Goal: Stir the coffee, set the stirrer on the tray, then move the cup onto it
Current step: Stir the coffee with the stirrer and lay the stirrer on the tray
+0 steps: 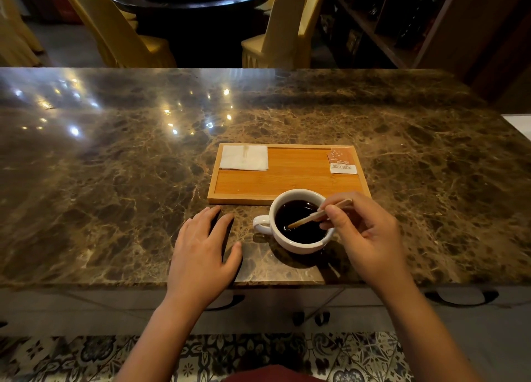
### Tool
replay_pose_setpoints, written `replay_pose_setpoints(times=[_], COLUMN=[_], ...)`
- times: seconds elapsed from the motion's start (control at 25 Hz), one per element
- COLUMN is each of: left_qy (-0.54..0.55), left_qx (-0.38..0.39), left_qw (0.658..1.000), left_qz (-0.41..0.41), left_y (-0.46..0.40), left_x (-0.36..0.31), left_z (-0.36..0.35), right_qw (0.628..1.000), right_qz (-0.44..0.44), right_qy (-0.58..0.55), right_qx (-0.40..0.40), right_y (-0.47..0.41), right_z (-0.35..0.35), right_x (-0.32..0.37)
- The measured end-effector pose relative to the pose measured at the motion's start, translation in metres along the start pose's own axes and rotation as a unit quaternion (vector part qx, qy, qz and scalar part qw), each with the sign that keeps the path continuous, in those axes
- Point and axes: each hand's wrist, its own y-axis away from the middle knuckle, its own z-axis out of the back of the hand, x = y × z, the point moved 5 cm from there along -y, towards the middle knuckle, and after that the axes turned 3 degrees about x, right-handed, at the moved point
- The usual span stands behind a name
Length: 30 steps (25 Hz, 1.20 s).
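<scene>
Marble table (115,166) carries the white cup (298,245) just before the wooden tray (287,177), where the right hand (370,238) keeps a narrow grip pinching the stirrer (319,215) slanted into coffee to stir, left hand (201,252) flat and empty alongside.

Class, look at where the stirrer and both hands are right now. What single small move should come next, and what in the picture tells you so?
Probably lift the wooden stirrer out of the coffee: the right hand pinches it with its tip dipped in the white cup. The wooden tray just behind has bare space between the napkin and the sachet. The left hand rests flat on the counter, holding nothing.
</scene>
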Motion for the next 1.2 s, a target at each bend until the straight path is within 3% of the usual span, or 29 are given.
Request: replay_pose_setpoints(times=[0.32, 0.64, 0.8, 1.2], left_qy=[-0.002, 0.000, -0.002, 0.001], left_qx=[-0.006, -0.003, -0.001, -0.007], left_qw=[1.000, 1.000, 1.000, 1.000], left_qz=[-0.001, 0.001, 0.003, 0.004], left_y=[0.000, 0.000, 0.000, 0.001], left_x=[-0.001, -0.001, -0.001, 0.001], left_z=[0.001, 0.001, 0.000, -0.001], right_qw=[0.994, 0.997, 0.994, 0.998], right_qz=[-0.014, -0.055, -0.070, -0.021], right_qy=[0.051, -0.022, -0.048, 0.006], right_qx=[-0.095, -0.049, -0.071, -0.057], right_y=[-0.001, 0.001, 0.000, -0.089], right_z=[0.014, 0.008, 0.017, 0.054], right_x=[-0.014, -0.015, -0.013, 0.026])
